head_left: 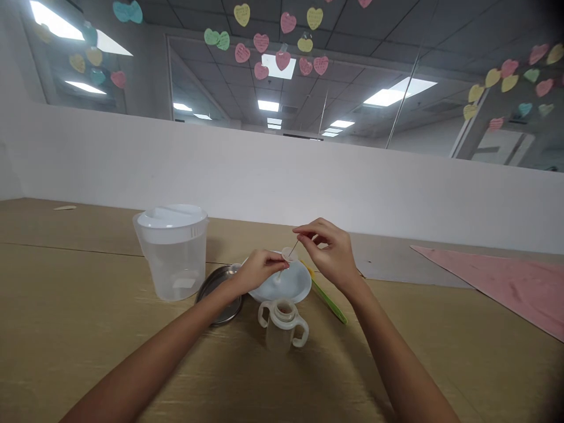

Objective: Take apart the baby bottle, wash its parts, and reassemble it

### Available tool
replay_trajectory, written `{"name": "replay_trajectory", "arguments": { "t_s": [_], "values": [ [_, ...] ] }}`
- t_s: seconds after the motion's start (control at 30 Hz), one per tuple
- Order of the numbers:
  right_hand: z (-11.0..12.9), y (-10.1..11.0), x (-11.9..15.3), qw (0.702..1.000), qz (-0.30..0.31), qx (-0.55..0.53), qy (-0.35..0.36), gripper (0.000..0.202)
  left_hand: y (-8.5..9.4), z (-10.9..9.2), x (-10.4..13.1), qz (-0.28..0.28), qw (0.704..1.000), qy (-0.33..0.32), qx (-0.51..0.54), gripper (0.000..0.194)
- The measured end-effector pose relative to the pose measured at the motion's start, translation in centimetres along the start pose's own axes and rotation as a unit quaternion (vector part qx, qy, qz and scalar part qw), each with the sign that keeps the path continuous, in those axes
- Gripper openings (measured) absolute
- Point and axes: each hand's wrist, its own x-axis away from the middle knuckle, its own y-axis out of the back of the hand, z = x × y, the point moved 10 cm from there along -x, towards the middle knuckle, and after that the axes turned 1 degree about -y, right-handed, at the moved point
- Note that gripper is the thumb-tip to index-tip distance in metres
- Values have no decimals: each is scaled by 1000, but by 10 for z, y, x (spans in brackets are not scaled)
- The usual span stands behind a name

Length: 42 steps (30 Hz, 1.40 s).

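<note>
My left hand pinches a small translucent round piece above a white bowl. A pale thin part shows just below those fingertips; I cannot make out whether it belongs to the piece. Thumb and forefinger of my right hand close on a thin stick, whose lower end meets the round piece. Whether it enters the piece is too small to tell. Nearer to me, an open translucent two-handled baby bottle stands upright without a cap.
Left of the bowl stands a lidded clear plastic pitcher. A round metal tray lies between them. The green handle of a brush lies right of the bowl. A pink cloth covers the table's right side; a white wall rises behind.
</note>
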Motion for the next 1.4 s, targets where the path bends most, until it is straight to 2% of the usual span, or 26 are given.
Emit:
{"name": "replay_trajectory", "arguments": {
  "t_s": [0.2, 0.33, 0.53, 1.4],
  "values": [
    [1, 6, -1, 1000, -12, -2, -4, 21, 3, 0, -1, -10, 1000, 2, 2, 21],
    [0, 6, -1, 1000, -10, -12, -8, 21, 7, 0, -1, -22, 999, -13, -35, 21],
    [1, 4, -1, 1000, -3, -16, -11, 20, 10, 4, -1, -31, 997, -2, -72, 20],
    [0, 5, -1, 1000, -10, -4, -9, 19, 19, 21, -1, -65, 994, 41, -75, 18]
  ]
}}
